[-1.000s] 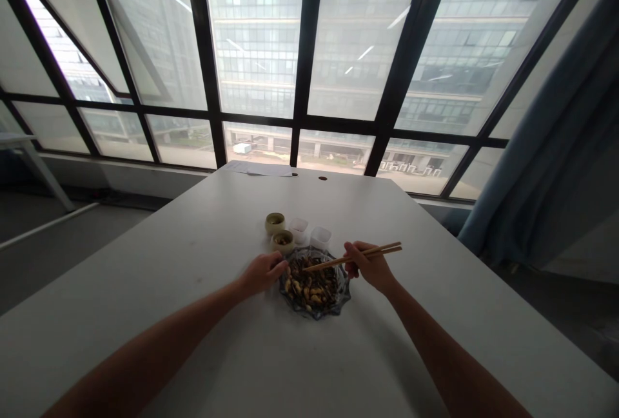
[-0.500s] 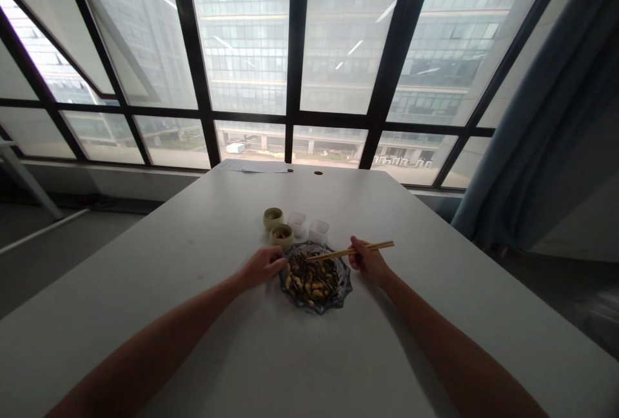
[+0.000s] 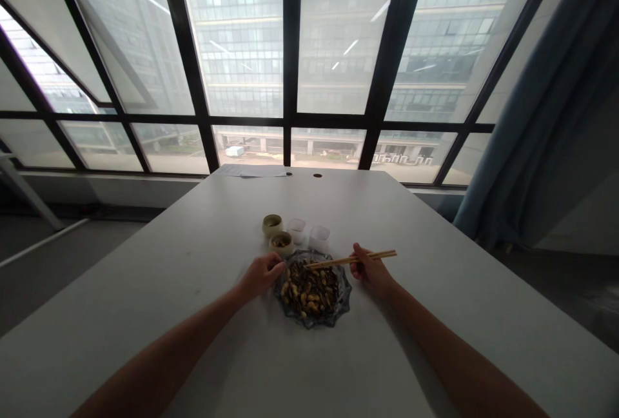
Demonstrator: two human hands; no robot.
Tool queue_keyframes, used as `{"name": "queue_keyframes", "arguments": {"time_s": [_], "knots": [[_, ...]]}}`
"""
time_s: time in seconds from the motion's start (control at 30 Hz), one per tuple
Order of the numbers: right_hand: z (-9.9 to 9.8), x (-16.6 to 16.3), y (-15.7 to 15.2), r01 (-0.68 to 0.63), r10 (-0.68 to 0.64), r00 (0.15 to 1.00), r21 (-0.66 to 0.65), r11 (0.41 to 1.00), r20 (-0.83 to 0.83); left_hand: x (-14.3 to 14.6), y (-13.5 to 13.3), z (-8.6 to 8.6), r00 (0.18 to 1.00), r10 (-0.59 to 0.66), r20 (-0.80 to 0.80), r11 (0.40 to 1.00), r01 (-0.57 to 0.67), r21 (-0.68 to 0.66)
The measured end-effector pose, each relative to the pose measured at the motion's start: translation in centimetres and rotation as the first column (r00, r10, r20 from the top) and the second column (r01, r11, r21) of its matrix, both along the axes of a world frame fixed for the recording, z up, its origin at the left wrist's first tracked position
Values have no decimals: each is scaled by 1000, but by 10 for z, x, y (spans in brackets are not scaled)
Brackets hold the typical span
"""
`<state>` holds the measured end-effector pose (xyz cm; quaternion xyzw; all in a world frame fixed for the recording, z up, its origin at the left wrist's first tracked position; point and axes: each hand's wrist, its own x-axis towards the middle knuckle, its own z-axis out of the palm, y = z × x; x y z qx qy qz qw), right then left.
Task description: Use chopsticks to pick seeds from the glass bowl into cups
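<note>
My right hand [image 3: 371, 271] is closed around a pair of wooden chopsticks [image 3: 338, 262]. Their tips rest at the upper left part of a heap of peanuts [image 3: 313, 305] mixed with dark seeds, which look like sunflower seeds. The heap fills a scalloped clear glass dish [image 3: 344, 305]. At the dish's left rim, my left hand [image 3: 261, 274] has its fingers curled, thumb and fingertips against the edge. Just behind the dish stands a small green bowl [image 3: 281, 248] with a few bits inside. Beside it are a second green bowl [image 3: 272, 227] and two clear plastic cups [image 3: 319, 238] [image 3: 296, 231].
The white table [image 3: 203, 211] runs out to the windows. Sheets of paper [image 3: 251, 171] lie at its far edge near two round holes. A blue curtain [image 3: 522, 121] hangs on the right, and a white metal frame [image 3: 33, 192] stands on the left.
The glass dish has shifted slightly toward me along with my left hand. The chopstick tips stay in the upper part of the heap. The camera view has moved a little.
</note>
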<state>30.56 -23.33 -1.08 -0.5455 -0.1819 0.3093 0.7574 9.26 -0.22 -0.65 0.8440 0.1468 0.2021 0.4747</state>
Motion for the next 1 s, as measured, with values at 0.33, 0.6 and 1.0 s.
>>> {"name": "queue_keyframes", "arguments": {"time_s": [0.33,0.6,1.0], "knots": [[0,4,3,-26,24,996,-20,999,-84,-3,1,-2,999,26,-32,995,-29,-100],[1,1,2,-18,16,996,-21,1000,-92,-6,2,-5,999,36,-37,990,-41,-135],[3,-6,-1,-3,4,999,22,1000,-36,21,49,0,916,292,274,875,-372,311]]}}
